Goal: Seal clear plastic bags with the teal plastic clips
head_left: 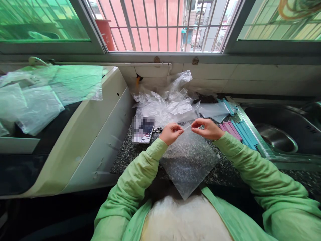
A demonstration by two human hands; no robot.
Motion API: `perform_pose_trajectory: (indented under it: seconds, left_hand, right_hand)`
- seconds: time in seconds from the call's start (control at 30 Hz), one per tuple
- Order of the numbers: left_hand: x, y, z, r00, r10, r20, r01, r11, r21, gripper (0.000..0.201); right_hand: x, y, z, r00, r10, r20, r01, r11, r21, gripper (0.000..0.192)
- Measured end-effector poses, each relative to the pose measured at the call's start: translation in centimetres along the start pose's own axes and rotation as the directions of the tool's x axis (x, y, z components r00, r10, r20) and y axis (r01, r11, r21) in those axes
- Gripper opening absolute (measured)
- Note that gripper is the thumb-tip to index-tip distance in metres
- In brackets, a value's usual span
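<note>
My left hand [171, 132] and my right hand [207, 128] pinch the top corner of a clear plastic bag [188, 161] between them, over a speckled granite counter [125, 154]. The bag hangs down toward my chest like a diamond. Both sleeves are light green. Just beyond my hands lies a heap of crumpled clear plastic bags [167, 102]. Pink and blue strips [238, 131] lie in a row right of my right hand.
A phone [144, 130] lies on the counter left of my hands. A white appliance [82, 134] with plastic bags on top [37, 97] stands at the left. A steel sink [278, 134] is at the right. A barred window [163, 26] runs along the back.
</note>
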State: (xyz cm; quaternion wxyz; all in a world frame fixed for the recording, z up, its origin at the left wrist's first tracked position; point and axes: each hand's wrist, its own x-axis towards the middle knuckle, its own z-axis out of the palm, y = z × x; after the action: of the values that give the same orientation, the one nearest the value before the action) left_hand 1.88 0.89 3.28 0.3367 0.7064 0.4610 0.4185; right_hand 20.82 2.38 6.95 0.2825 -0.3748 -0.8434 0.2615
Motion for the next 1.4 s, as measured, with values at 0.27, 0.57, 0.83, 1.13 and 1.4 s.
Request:
perform_pose_trajectory:
  seconds: [0.27, 0.57, 0.83, 1.13, 1.4]
  left_hand:
    - [-0.1, 0.3, 0.5, 1.0, 0.014, 0.028, -0.015, 0.999, 0.043, 0.007]
    - [-0.3, -1.1, 0.2, 1.0, 0.003, 0.024, -0.005, 0.997, 0.083, 0.011]
    - [-0.6, -1.1, -0.1, 1.0, 0.006, 0.023, -0.008, 0.996, 0.084, 0.006]
    - [-0.5, -0.9, 0.4, 0.998, 0.047, 0.045, -0.053, 0.989, 0.138, 0.007]
    - [-0.5, -0.7, 0.7, 0.995, 0.068, 0.069, -0.076, 0.988, 0.132, 0.006]
  right_hand:
    - [0.3, -0.2, 0.6, 0.998, -0.039, -0.043, 0.039, 0.999, 0.005, 0.019]
    - [0.0, 0.4, 0.2, 0.996, -0.036, -0.08, 0.033, 0.999, -0.03, 0.018]
    - [-0.3, 0.7, 0.0, 0.997, -0.001, -0.077, -0.001, 1.0, -0.018, 0.019]
    - [0.3, 0.6, -0.5, 0.999, -0.01, 0.051, 0.011, 1.0, -0.017, 0.021]
    - [0.7, 0.3, -0.1, 0.989, -0.065, 0.131, 0.079, 0.992, -0.101, 0.014]
